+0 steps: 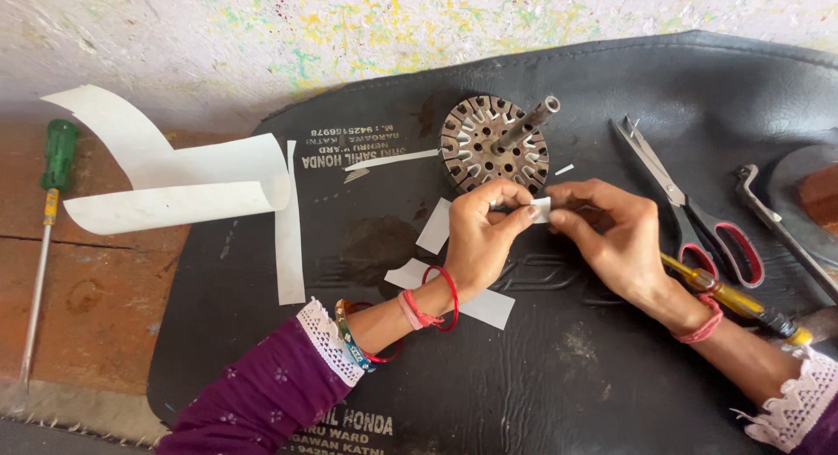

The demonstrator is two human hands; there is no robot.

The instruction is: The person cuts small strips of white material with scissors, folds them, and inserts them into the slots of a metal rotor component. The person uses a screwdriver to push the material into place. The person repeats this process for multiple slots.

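1. Left hand point(480, 232) and right hand point(611, 237) together, both pinching one small paper slip point(541, 210), mid-mat point(611, 376).
2. Slotted stator core point(495, 145) just beyond, near the mat's far edge; no paper visible in its slots.
3. Cut paper pieces point(434, 226) lie near the left hand; judged early stage.

Soft, even daylight; faint shadows, mild sheen on the black leatherette mat point(559, 368), sharp focus, slight edge distortion.
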